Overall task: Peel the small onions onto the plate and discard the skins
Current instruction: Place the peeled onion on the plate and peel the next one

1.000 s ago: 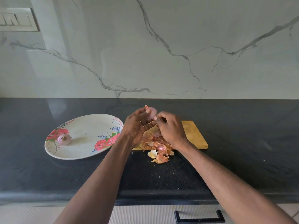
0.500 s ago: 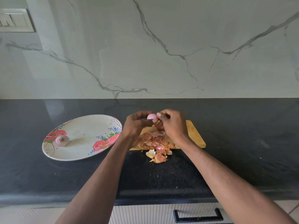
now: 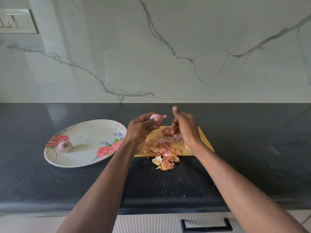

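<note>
Nearest to the camera is a white ribbed drawer front with a black handle (image 3: 206,226), under the edge of the black stone counter (image 3: 67,182). On the counter lies a heap of onion skins (image 3: 162,153), partly on the near edge of a wooden cutting board (image 3: 204,142). One unpeeled small onion (image 3: 166,131) lies on the board. The left hand (image 3: 141,130) grips a peeled pink onion (image 3: 156,119) between thumb and fingers, above the far left corner of the board. The right hand (image 3: 184,130) is blurred above the board; whether it holds something, one cannot tell. To the left, a floral plate (image 3: 87,157) carries one peeled onion (image 3: 64,146). Behind stands a marble wall with a switch panel (image 3: 16,21). No readable writing shows anywhere.
</note>
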